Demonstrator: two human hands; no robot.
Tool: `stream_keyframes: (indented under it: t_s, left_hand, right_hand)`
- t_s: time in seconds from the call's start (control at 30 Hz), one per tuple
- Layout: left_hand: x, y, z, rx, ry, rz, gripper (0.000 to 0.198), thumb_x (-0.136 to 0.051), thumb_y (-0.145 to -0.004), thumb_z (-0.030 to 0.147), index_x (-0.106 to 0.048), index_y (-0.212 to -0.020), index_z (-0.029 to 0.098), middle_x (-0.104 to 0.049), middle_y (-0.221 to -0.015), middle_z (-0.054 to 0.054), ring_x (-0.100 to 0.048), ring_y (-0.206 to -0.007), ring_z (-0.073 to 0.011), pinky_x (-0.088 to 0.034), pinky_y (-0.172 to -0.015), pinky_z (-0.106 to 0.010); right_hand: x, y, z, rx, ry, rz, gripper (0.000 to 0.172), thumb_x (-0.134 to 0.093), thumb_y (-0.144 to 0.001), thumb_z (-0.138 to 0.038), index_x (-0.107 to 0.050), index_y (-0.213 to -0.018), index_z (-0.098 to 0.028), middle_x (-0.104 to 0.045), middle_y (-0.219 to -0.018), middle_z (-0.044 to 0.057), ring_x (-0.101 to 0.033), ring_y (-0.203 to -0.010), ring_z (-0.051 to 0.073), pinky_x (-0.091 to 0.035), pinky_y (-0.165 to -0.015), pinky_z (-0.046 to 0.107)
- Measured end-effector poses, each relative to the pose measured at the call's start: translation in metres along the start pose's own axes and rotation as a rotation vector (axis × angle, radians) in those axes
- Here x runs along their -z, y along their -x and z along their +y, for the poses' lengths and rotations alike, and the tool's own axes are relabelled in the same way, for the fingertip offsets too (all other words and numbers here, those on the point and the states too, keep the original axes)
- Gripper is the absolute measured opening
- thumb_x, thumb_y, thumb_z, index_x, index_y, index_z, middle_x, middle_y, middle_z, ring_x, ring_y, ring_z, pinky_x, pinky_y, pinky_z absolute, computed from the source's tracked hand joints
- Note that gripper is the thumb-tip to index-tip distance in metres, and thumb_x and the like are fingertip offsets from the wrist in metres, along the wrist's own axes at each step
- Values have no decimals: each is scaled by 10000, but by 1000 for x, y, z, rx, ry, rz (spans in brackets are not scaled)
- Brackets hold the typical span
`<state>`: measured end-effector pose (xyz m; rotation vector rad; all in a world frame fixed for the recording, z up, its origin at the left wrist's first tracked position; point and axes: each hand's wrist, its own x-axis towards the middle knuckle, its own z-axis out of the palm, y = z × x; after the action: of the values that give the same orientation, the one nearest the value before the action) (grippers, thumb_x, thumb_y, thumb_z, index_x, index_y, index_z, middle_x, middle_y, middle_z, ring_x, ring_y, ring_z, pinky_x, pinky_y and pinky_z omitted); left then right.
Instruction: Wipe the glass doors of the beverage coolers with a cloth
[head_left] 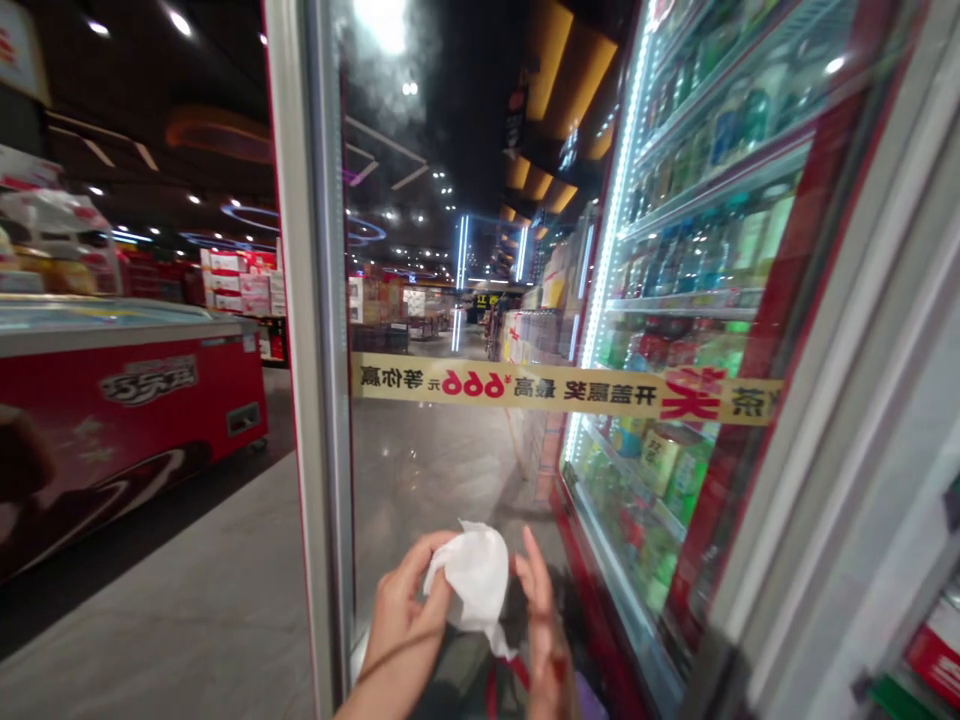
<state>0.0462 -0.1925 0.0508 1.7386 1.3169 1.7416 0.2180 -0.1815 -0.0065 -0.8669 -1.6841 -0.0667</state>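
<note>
My left hand [409, 605] pinches a crumpled white tissue [480, 575] between thumb and fingers, low in the middle of the view. A loose corner of the tissue hangs down at its right. Just right of it, my right hand [536, 600] is raised with its fingers stretched upward, apart from the tissue and holding nothing. Both hands are in front of the glass of a fridge door [442, 450], which stands swung out. Across the glass runs a yellow sticker strip [585, 388] with mirrored red and black lettering.
At the right, a lit drinks fridge [694, 295] holds several shelves of bottles behind glass. The door's metal frame [296, 330] rises left of centre. A red chest freezer [150, 400] stands at the left on the grey floor [195, 590]. Stacked boxes [240, 283] are farther back.
</note>
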Motion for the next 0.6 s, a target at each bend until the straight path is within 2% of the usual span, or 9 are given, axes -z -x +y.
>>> stream_keyframes:
  t_s: [0.1,0.17,0.23,0.27,0.33,0.4,0.43,0.5,0.6]
  left_hand:
    - [7,-2,5,35,44,-79,390,-555,-986,490,-807,-1114,222,-826,-1103,-59,-756,-999,-219,-593,-863,-292]
    - [12,-2,16,19,1,-145,405,-515,-1001,499,-813,-1073,235,-823,-1059,-54,-730,-946,-214,-566,-844,-312]
    - [14,0,28,-50,-82,-246,397,-476,-1013,461,-805,-943,252,-809,-999,-44,-691,-930,-213,-530,-883,-347]
    - [14,0,32,-99,-124,-318,396,-461,-1013,428,-788,-873,257,-797,-965,-40,-672,-943,-217,-511,-919,-369]
    - [14,2,38,-184,-185,-444,391,-438,-993,356,-748,-774,260,-771,-895,-34,-643,-971,-228,-472,-992,-417]
    - [16,2,40,-224,-208,-500,372,-439,-970,329,-745,-767,265,-778,-925,-34,-636,-1014,-238,-446,-1037,-451]
    - [17,2,40,-228,-209,-501,369,-444,-974,338,-758,-792,269,-793,-979,-37,-640,-1041,-243,-441,-1052,-460]
    - [21,2,41,-227,-202,-496,362,-466,-1013,400,-798,-925,287,-809,-1136,-45,-649,-1121,-250,-438,-1085,-468]
    - [26,0,43,-218,-217,-517,353,-506,-1055,507,-782,-1198,340,-799,-1247,-35,-655,-1172,-245,-462,-1093,-457]
  right_hand:
    - [8,6,-4,-49,-110,25,870,-318,-1087,-673,-20,-1760,-210,-709,-1417,189,-758,-1194,308,-651,-898,422]
    - [14,13,-18,-82,-142,54,937,-396,-1058,-693,-5,-1760,-210,-565,-1596,241,-669,-1368,359,-646,-968,480]
    - [17,19,-37,-95,-125,60,990,-515,-1037,-634,1,-1758,-192,-407,-1712,267,-550,-1503,385,-623,-1053,515]
    - [17,20,-45,-92,-124,46,996,-587,-1023,-577,-37,-1758,-191,-391,-1723,263,-529,-1524,376,-615,-1082,503]
    - [17,21,-53,-70,-139,15,837,-664,-1012,-421,-270,-1727,-238,-519,-1658,201,-598,-1466,315,-616,-1094,429]
    - [17,20,-51,-52,-172,25,540,-654,-1015,-311,-586,-1550,-289,-706,-1474,106,-711,-1319,255,-631,-1060,357]
    - [19,21,-48,-56,-187,52,415,-634,-1021,-289,-692,-1432,-290,-765,-1369,77,-755,-1232,240,-644,-1029,337]
    - [26,26,-38,-90,-195,112,298,-605,-1038,-295,-778,-1278,-253,-824,-1177,64,-807,-1048,237,-680,-909,316]
    - [41,39,-31,-256,-242,151,284,-600,-1076,-365,-752,-1257,-207,-813,-1056,66,-790,-883,213,-681,-758,316]
